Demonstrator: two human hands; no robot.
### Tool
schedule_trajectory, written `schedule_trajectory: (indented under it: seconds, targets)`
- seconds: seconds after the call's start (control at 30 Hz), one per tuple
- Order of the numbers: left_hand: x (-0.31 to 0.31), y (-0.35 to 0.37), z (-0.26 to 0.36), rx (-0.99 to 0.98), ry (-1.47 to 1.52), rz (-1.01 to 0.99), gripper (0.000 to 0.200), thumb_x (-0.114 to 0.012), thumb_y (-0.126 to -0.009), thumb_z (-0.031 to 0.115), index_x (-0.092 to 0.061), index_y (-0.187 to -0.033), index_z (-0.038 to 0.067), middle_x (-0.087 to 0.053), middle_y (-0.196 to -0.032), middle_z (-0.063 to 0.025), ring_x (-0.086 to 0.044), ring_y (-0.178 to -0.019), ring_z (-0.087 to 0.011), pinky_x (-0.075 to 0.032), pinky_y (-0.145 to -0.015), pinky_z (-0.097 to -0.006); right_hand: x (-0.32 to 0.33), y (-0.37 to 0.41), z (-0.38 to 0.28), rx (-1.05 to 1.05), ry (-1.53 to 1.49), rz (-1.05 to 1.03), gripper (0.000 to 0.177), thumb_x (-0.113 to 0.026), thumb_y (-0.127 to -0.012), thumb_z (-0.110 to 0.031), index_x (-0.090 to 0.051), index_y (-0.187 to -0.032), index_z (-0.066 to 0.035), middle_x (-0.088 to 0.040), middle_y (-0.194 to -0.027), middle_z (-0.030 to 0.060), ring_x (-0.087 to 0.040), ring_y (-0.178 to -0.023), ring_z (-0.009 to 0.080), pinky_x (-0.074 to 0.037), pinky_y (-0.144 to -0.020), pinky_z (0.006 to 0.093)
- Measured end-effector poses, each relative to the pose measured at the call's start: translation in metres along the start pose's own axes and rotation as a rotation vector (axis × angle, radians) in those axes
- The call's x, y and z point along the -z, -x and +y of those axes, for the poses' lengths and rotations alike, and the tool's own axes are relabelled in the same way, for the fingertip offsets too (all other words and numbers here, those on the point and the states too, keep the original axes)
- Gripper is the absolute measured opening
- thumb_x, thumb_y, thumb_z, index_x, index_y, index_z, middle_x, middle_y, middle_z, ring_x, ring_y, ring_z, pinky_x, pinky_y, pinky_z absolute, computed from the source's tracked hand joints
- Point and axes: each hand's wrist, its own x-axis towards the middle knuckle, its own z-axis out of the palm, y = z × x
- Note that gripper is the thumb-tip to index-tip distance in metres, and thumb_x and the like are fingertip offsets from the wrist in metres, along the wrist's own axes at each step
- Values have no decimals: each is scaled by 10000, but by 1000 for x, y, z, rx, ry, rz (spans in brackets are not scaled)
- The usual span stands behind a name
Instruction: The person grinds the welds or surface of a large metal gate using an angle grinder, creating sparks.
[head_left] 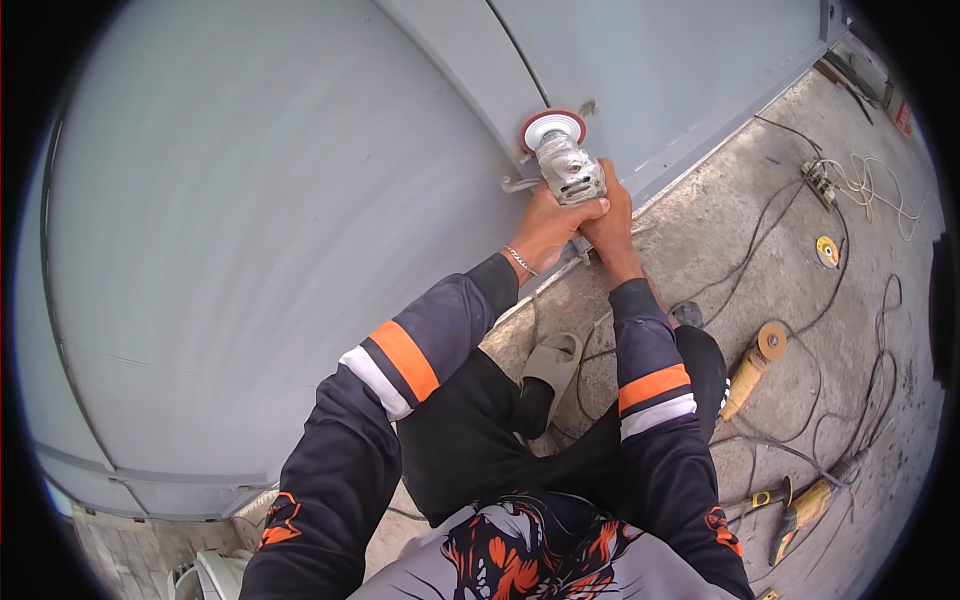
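Both of my hands are wrapped round an angle grinder [572, 172] with a worn silver head. Its round disc [553, 127], red at the rim and white inside, is at the grey metal door [300, 200], by the seam between two panels; whether it touches cannot be made out. My left hand [550, 228] grips from the left, thumb across the body, with a bracelet at the wrist. My right hand [612, 222] closes round the right side. Most of the grinder's body is hidden behind my hands. A small curved handle [517, 185] juts from the door beside the disc.
On the concrete floor [700, 250] to the right lie a yellow grinder [748, 372], another yellow power tool [803, 515], a loose yellow disc [827, 252] and a power strip [820, 185]. Tangled cables [880, 350] run between them. My sandalled foot [548, 375] is below my hands.
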Motion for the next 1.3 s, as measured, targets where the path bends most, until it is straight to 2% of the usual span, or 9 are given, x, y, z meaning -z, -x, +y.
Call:
schedule_trajectory:
  seconds: [0.27,0.53,0.63,0.83,0.93,1.13,1.23,1.3]
  targets:
    - [-8,-7,-7,-16,92,73,636,-800,-896,23,-458,-1431,48,-614,-1359,-108,-633,-1283,-255,-568,-1056,-467,7,-8,2,11,-24,-47,482,-850,-776,-202,-581,-1162,-98,-712,-929,226,-688,-923,493,-528,-751,535]
    - [-12,-14,-13,-34,108,123,730,-793,-892,2,-375,-1486,74,-572,-1402,-107,-608,-1311,-252,-559,-1061,-450,7,-18,18,48,-11,-99,535,-858,-767,-203,-579,-1216,-117,-710,-940,237,-670,-931,500,-507,-755,564]
    - [-12,-20,-18,-70,181,115,828,-820,-807,-28,-347,-1477,82,-580,-1311,-91,-645,-1187,-236,-595,-927,-433,8,-21,19,78,-8,-104,547,-860,-764,-215,-578,-1223,-119,-712,-953,234,-669,-939,489,-509,-766,559]
    - [-16,-18,-16,-102,226,114,826,-806,-812,-49,-349,-1480,115,-581,-1307,-77,-638,-1197,-236,-592,-934,-426,12,-28,14,65,1,-156,545,-858,-766,-237,-583,-1223,-123,-716,-967,219,-666,-959,481,-509,-794,557]
    - [-17,-15,-12,-70,199,112,738,-764,-900,-42,-359,-1503,93,-566,-1413,-100,-610,-1311,-248,-563,-1066,-460,13,-29,12,68,3,-167,552,-863,-760,-235,-585,-1224,-125,-714,-965,217,-664,-970,478,-507,-799,557]
    - [-11,-23,-20,-103,202,88,746,-761,-902,-42,-349,-1510,90,-564,-1417,-101,-604,-1320,-256,-554,-1073,-483,13,-30,16,68,30,-170,569,-870,-749,-239,-583,-1227,-126,-717,-973,213,-666,-975,472,-509,-802,552]
    - [-14,-21,-18,-87,250,110,834,-788,-829,-76,-321,-1493,117,-568,-1333,-78,-641,-1203,-235,-589,-972,-426,14,-30,14,69,36,-174,566,-869,-748,-238,-582,-1223,-127,-716,-968,212,-667,-969,471,-508,-798,553]
    - [-14,-19,-13,-70,249,101,824,-786,-833,-79,-327,-1489,115,-575,-1329,-76,-646,-1201,-230,-591,-977,-420,14,-31,12,70,41,-167,552,-862,-757,-245,-580,-1217,-128,-714,-964,211,-667,-964,470,-507,-793,552]
